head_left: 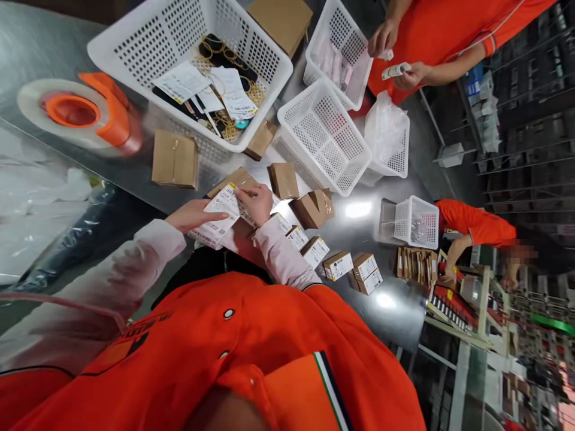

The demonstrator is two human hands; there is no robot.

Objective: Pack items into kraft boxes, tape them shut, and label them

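My left hand [194, 214] holds a sheet of white printed labels [218, 222] from below, close to my chest. My right hand [256, 202] pinches the sheet's upper edge, fingers on one label. A small brown cardboard box [233, 181] lies just behind the sheet. To the right of my right sleeve runs a row of several small boxes with white labels [314, 250], and further right two more labelled boxes [366, 272]. Plain brown boxes [284, 179] lie beyond my hands.
A big white basket [265, 60] holds papers, rubber bands and dark items. Empty white baskets [323, 134] stand right of it. An orange tape roll [81, 114] and a brown box [175, 158] lie left. A person in orange [449, 30] handles small items at the far edge; another [476, 224] works at right.
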